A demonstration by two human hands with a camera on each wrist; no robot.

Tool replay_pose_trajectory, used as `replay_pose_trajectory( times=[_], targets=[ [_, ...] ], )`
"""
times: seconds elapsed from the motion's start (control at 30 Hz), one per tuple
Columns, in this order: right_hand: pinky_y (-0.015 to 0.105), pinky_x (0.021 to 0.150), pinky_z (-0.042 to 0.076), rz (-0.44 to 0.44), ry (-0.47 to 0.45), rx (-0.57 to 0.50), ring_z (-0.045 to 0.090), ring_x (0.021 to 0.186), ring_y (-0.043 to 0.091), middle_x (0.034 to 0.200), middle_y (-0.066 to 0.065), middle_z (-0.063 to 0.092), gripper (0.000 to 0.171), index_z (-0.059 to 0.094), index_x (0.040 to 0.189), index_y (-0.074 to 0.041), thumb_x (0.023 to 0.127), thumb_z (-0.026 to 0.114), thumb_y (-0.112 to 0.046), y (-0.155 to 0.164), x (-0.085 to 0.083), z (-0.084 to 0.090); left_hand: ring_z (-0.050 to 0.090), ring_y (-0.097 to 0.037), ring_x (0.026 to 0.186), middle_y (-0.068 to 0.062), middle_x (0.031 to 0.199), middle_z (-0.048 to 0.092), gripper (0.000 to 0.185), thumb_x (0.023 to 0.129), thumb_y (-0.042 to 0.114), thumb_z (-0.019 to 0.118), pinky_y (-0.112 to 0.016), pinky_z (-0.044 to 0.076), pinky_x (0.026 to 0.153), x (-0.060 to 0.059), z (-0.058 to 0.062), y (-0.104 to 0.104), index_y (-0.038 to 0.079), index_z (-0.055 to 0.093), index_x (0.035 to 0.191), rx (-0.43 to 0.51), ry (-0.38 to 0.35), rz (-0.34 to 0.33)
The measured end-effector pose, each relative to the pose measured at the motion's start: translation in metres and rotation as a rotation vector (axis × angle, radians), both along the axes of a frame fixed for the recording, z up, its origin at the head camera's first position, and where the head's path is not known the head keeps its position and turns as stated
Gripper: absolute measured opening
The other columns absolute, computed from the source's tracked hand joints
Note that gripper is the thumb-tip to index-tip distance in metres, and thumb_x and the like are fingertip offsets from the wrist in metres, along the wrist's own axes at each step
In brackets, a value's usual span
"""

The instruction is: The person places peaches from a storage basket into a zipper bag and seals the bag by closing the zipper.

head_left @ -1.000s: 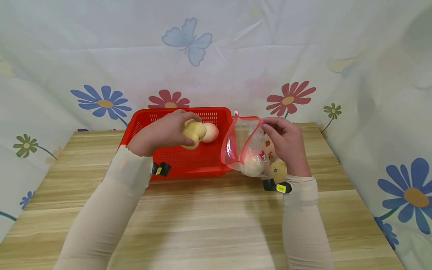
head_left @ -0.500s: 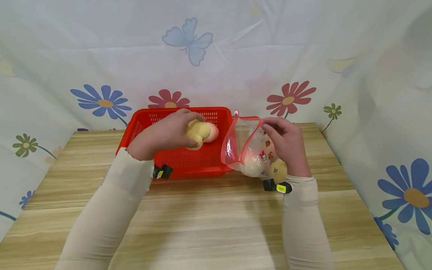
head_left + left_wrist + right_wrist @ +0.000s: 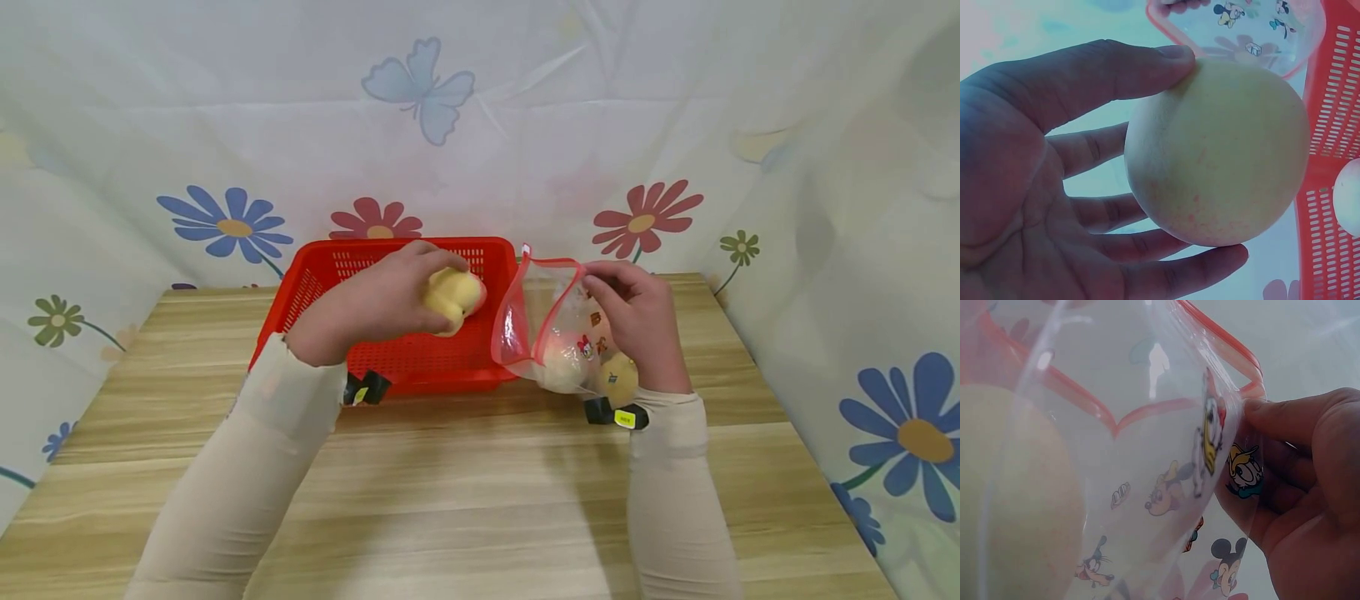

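Note:
In the head view my left hand [image 3: 375,300] holds a pale yellow peach [image 3: 453,296] above the red basket [image 3: 420,379]. The left wrist view shows the thumb on one side of this peach [image 3: 1219,150], fingers on the other, and reddish specks on its skin. Another peach [image 3: 1349,197] lies in the basket, mostly hidden behind the held one in the head view. With thumb and fingers, my right hand [image 3: 641,321] pinches the red-trimmed rim of a clear zip bag [image 3: 555,296], which gapes wide. A pale peach [image 3: 562,367] and a yellower one [image 3: 618,379] sit inside the bag.
Basket and bag stand side by side at the back of a wood-grain table [image 3: 450,500]. A flower-printed white cloth [image 3: 540,142] hangs behind and along both sides. Cartoon figures [image 3: 1169,490] are printed on the bag.
My left hand has carried its peach rightward, nearer the bag, and now covers most of the peach lying in the basket. The right hand and the bag have stayed put.

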State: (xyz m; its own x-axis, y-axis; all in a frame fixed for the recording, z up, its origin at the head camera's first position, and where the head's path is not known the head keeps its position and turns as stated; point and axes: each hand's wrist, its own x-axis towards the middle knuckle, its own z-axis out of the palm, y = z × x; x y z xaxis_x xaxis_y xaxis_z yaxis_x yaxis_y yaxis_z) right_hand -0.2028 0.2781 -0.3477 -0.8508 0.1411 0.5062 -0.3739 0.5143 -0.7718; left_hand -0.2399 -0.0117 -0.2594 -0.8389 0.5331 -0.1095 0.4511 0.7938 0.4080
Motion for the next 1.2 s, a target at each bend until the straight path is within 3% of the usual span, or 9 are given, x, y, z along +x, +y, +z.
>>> replay_pose_trajectory(
  times=[0.63,1.2],
  targets=[
    [0.013,0.071,0.051,-0.005,-0.026,-0.009,0.06,0.081,0.006,0.1,0.011,0.071,0.027,0.071,0.114,-0.007,0.093,0.064,-0.023,0.002,-0.002,-0.001,0.049,-0.017,0.113,0.001,0.13,0.048,0.071,0.073,0.031,0.084,-0.037,0.059,0.081,0.008,0.0,0.007,0.03,0.05,0.136,0.061,0.026,-0.066],
    [0.013,0.073,0.051,-0.001,-0.031,-0.011,0.06,0.082,0.005,0.101,0.011,0.071,0.027,0.07,0.114,-0.006,0.093,0.064,-0.022,-0.001,0.0,0.0,0.044,-0.015,0.12,0.003,0.135,0.045,0.063,0.077,0.032,0.081,-0.034,0.058,0.083,0.009,-0.01,0.008,0.031,0.051,0.132,0.215,0.083,-0.136]
  ],
)
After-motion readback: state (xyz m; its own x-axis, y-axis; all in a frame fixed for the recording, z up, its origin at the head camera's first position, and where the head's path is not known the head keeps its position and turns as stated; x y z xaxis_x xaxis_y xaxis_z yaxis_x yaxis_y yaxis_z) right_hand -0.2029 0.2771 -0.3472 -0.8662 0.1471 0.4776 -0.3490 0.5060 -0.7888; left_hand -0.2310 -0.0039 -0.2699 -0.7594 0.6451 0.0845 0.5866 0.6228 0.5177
